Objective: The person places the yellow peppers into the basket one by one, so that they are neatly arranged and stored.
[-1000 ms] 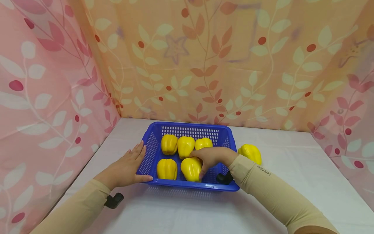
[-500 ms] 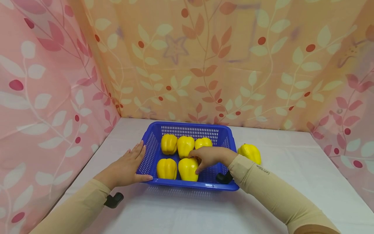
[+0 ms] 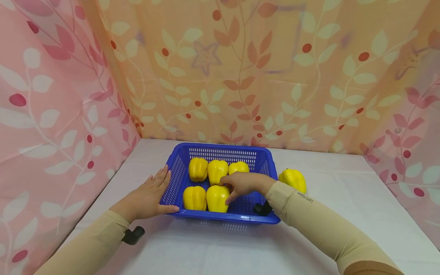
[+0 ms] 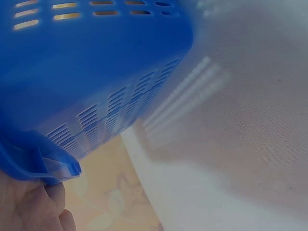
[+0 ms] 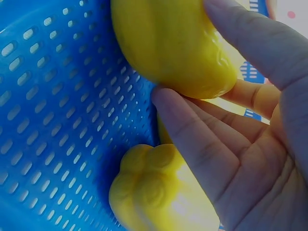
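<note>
A blue plastic basket point(image 3: 247, 218) with slotted walls holds several yellow bell peppers in two rows. My right hand point(image 3: 243, 182) reaches inside and holds the right bell pepper point(image 3: 216, 198) of the front row, thumb on one side and fingers on the other, as the right wrist view shows. That pepper stands against the front-left bell pepper point(image 3: 194, 198). Three peppers, among them the middle one point(image 3: 217, 171), line the back row. At the basket's left side, my left hand point(image 3: 146, 197) lies with straight fingers along the wall and its thumb on the front rim.
Outside the basket, to its right, one more yellow bell pepper point(image 3: 293, 180) lies on the white tabletop point(image 3: 343, 183), partly behind the right forearm. Leaf-patterned cloth point(image 3: 240, 76) hangs behind the table and at both sides.
My right hand has shifted the front-row pepper leftward and turned it more upright, up beside the front-left pepper. The left hand and basket have stayed put.
</note>
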`<state>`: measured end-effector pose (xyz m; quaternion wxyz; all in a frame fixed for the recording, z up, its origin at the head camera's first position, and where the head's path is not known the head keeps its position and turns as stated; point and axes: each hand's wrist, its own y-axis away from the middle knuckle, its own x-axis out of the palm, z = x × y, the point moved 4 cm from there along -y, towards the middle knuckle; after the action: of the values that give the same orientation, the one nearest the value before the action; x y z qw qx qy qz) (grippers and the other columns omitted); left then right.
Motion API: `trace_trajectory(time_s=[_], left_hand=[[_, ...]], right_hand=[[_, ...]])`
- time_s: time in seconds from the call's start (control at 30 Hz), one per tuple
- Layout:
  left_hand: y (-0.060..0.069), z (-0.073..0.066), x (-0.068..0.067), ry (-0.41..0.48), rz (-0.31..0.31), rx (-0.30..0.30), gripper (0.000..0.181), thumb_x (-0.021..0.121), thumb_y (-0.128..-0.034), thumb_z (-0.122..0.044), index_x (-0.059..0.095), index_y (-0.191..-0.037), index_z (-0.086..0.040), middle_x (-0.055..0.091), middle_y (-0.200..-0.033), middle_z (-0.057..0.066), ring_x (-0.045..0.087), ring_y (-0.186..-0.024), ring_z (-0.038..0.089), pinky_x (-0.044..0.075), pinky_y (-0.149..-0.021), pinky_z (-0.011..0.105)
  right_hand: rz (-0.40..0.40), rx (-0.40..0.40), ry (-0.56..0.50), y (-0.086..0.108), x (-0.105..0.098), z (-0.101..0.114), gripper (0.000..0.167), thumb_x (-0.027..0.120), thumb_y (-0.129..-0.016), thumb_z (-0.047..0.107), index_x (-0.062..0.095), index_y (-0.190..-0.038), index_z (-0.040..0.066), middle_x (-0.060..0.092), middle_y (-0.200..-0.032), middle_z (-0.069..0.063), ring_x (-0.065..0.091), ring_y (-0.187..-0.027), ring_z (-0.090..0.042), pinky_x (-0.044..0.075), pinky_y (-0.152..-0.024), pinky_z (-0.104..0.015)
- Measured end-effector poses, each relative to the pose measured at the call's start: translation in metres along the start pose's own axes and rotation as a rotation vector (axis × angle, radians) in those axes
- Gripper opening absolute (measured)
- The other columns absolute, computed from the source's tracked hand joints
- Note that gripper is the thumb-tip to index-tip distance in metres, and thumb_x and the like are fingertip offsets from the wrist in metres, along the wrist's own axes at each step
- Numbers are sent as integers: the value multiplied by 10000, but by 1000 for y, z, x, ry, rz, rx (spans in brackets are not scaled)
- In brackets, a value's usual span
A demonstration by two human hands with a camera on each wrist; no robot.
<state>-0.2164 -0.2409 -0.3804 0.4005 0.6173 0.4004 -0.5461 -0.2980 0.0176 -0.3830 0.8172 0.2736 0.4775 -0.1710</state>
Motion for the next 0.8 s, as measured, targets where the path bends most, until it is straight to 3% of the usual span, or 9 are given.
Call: trace_trajectory(time_s=[0.8], left_hand=[[1, -3, -3, 10, 2, 13, 1154, 390, -694, -814, 128, -1445, 23, 21, -1517, 194, 71, -1383, 360, 130, -1081, 540]], right_hand=[[2, -7, -55, -2, 0, 2, 470, 714, -754, 397, 555, -1141, 183, 577, -914, 78, 532, -807, -80, 460, -764, -208]])
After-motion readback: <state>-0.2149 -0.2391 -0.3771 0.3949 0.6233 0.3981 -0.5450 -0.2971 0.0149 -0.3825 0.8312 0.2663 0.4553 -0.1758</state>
